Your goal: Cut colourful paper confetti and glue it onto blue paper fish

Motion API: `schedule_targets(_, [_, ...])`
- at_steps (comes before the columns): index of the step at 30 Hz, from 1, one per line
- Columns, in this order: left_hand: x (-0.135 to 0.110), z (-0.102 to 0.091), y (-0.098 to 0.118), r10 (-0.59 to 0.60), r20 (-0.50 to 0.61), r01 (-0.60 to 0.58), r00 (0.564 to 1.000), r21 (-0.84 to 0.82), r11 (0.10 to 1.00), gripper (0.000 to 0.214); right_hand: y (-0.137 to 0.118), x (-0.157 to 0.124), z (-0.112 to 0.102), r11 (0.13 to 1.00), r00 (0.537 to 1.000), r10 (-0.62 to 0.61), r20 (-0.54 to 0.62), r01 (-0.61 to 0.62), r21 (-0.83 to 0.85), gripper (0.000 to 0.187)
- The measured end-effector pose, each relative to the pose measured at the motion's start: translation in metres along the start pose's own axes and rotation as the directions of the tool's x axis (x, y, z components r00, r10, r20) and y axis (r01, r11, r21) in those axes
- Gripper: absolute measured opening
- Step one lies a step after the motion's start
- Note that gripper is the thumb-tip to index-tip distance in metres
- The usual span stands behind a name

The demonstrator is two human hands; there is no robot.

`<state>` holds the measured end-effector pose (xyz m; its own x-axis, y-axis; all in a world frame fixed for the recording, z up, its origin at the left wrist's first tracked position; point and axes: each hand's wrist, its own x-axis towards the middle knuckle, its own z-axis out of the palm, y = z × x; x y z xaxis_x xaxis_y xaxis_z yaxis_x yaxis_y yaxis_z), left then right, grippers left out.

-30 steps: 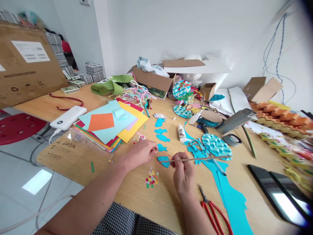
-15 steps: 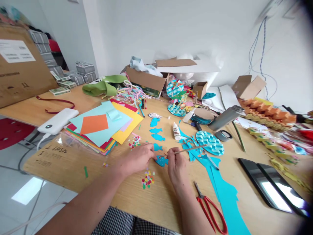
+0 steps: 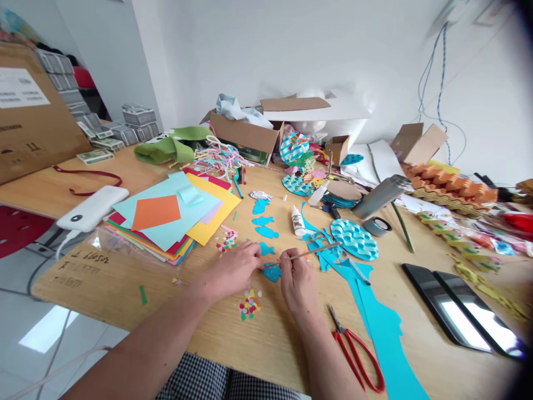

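Left hand [image 3: 234, 269]: forearm comes in from lower left, palm down on the table [image 3: 266, 344], fingers curled, tips at the left edge of the blue paper fish [image 3: 271, 273]. Can't tell if they pin it down or pinch something small. Right hand [image 3: 296, 284]: forearm comes up from the bottom edge, fingers closed in a pencil grip on the thin stick [image 3: 316, 250]. The stick's near end points down at the fish and its far end slopes up and right over the blue scraps [image 3: 328, 256]. Versus 1.0 s ago: the stick lay nearly level then and is tilted now. The left fingertips were up by the small fish cutouts [image 3: 263, 220] and have dropped onto the fish. The two hands have closed in, and only the fish separates them now. The view has also drifted, so the whole table sits a bit further left in frame. The fish lies flat on the table between the two hands, touching the left fingertips, just left of the right knuckles and directly under the stick's tip. The confetti pile [image 3: 250, 304] sits just below the fish, near the left wrist. The red scissors [image 3: 358, 355] lie beside the right forearm, apart from it. The glue bottle [image 3: 297, 220] stands beyond the hands, untouched. The coloured paper stack [image 3: 170, 218] is well to the left.
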<state>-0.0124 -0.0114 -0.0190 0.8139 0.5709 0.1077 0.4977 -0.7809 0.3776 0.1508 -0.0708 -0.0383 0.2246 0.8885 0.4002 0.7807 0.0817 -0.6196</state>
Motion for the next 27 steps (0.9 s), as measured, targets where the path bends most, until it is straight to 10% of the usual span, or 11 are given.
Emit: schedule_targets(27, [-0.0001,-0.0035,0.0035,-0.015,0.013,0.016,1.0,-0.026,1.0,0.027,-0.0008,0.0004,0.0003,0.998,0.999,-0.041,-0.004,0.041,-0.04,0.029])
